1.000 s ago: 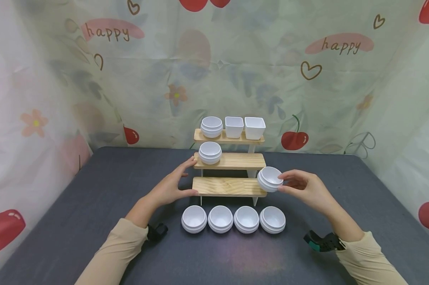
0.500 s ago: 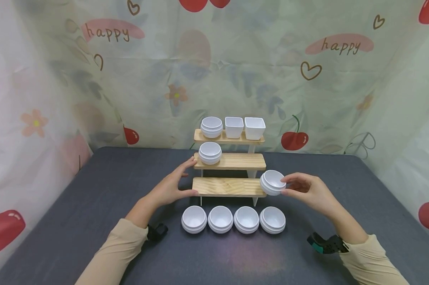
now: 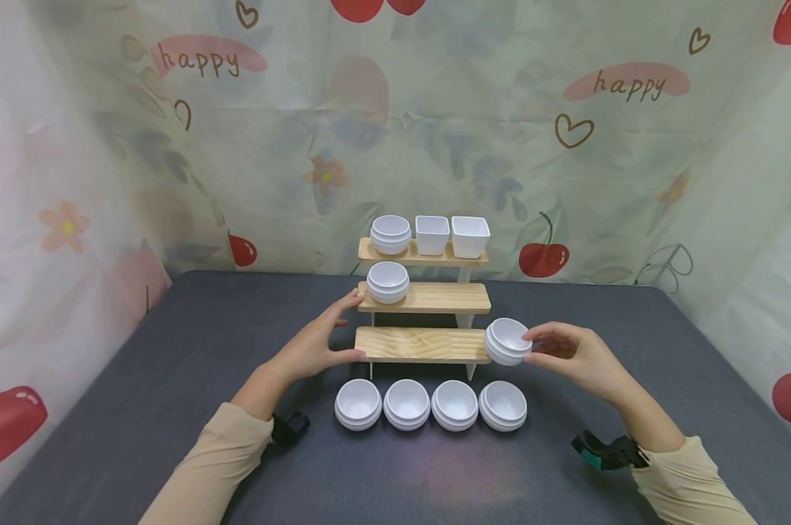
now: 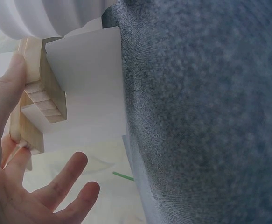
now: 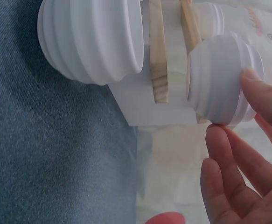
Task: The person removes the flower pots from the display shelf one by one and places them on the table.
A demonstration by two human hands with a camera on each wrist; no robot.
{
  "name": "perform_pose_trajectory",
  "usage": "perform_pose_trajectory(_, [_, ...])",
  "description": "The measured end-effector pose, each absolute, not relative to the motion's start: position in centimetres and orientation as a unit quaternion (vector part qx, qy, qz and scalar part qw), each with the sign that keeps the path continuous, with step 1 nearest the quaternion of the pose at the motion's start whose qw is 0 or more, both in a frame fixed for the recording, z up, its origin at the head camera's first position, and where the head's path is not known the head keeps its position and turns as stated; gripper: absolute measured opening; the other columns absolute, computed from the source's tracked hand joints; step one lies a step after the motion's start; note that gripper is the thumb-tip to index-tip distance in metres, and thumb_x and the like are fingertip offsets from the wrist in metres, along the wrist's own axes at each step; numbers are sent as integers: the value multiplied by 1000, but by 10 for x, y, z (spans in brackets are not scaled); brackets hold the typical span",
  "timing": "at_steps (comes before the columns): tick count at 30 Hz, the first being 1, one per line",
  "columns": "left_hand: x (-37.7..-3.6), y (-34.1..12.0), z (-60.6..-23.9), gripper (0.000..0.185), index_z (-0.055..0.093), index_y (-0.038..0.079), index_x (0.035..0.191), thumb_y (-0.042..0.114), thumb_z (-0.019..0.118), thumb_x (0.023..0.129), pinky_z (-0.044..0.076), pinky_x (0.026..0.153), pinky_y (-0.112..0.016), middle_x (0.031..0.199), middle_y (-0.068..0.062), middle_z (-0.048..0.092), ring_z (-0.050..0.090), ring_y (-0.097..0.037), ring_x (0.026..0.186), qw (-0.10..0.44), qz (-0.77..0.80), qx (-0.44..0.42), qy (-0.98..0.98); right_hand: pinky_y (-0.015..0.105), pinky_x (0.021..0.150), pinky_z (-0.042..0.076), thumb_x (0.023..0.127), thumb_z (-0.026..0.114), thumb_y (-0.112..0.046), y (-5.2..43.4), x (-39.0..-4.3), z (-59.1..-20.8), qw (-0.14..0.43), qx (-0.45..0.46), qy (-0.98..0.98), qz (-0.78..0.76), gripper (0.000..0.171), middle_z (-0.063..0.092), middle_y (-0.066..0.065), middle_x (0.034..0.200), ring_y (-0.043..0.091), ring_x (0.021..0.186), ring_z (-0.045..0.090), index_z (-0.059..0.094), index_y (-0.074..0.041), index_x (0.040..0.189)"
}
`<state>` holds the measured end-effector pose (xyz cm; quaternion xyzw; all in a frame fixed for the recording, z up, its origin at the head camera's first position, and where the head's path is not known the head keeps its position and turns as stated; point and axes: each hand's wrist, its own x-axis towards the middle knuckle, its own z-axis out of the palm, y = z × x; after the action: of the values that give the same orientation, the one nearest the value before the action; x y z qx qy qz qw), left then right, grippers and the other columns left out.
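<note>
My right hand [image 3: 582, 359] pinches a small white ribbed bowl [image 3: 508, 341] between thumb and fingertips, off the right end of the lowest board. In the right wrist view the held bowl [image 5: 219, 79] is tilted sideways in the frame, with the rest of the fingers beneath it. My left hand [image 3: 313, 343] touches the left side of a tiered wooden stand [image 3: 421, 344]. In the left wrist view its thumb [image 4: 7, 88] lies against one board end, a finger touches another board, and two fingers extend free.
Several matching round bowls [image 3: 406, 405] stand in a row before the stand. The middle board bears one round bowl [image 3: 387, 282]. On the top board are a round bowl [image 3: 390, 234] and two square cups [image 3: 470, 236]. A patterned curtain [image 3: 402, 146] hangs behind the dark tabletop [image 3: 238, 321].
My right hand has drawn the bowl slightly rightward and toward me, from over the lowest board's right end outward. The left hand stays in place on the stand.
</note>
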<state>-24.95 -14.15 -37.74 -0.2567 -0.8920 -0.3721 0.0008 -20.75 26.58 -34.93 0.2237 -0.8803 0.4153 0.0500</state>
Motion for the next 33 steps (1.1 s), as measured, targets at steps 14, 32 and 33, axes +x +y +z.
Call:
perform_pose_trajectory(14, [-248, -141, -376, 91, 23, 20, 148, 25, 78, 75, 40, 106, -52, 159, -7, 12, 46, -40, 128, 0, -372, -257, -892, 20, 65, 55, 81, 72, -13, 277, -208, -355, 39, 226, -883, 409, 28, 63, -21, 93, -1, 78, 63, 64, -5, 108])
perform_pose_trajectory(32, [-248, -141, -377, 91, 22, 19, 148, 24, 78, 75, 40, 106, -52, 159, -6, 12, 46, -39, 128, 3, -372, -261, -891, 19, 68, 56, 82, 71, -12, 292, -208, -363, 16, 235, -880, 412, 28, 62, -23, 96, -2, 82, 63, 64, -4, 108])
perform_pose_trajectory(33, [-248, -141, -377, 91, 23, 18, 148, 24, 78, 75, 40, 106, -52, 159, -7, 12, 46, -39, 128, 4, -372, -262, -891, 19, 69, 56, 82, 71, -12, 293, -209, -364, 16, 236, -881, 411, 29, 62, -24, 96, -2, 82, 63, 64, -4, 108])
